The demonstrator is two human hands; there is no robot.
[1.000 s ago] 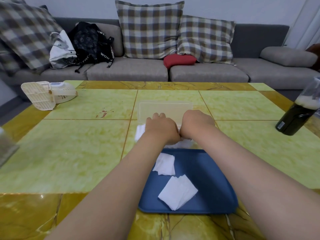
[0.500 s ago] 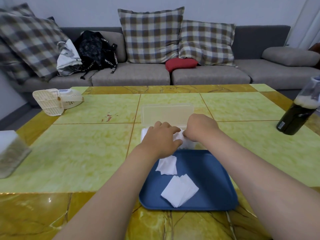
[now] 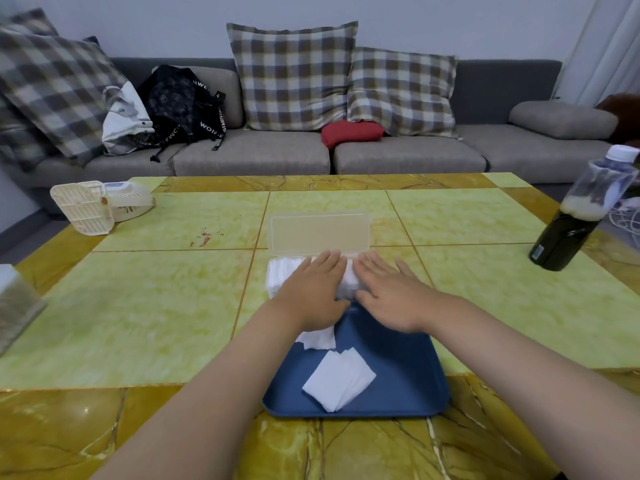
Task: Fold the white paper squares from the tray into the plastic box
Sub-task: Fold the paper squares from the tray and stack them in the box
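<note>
A clear plastic box packed with white folded paper sits just beyond the blue tray, its lid standing open behind it. My left hand and my right hand lie flat side by side on the paper in the box, fingers spread, palms down. Two white paper squares stay on the tray: one stack near its middle, another partly under my left wrist. Most of the box is hidden by my hands.
A dark bottle stands at the table's right edge. A cream plastic fan device lies at the far left, and a container sits at the left edge. A sofa with cushions and bags runs behind the table.
Both hands were curled over the paper at the box; now they have flattened out with fingers extended on top of the paper. The head view has shifted slightly.
</note>
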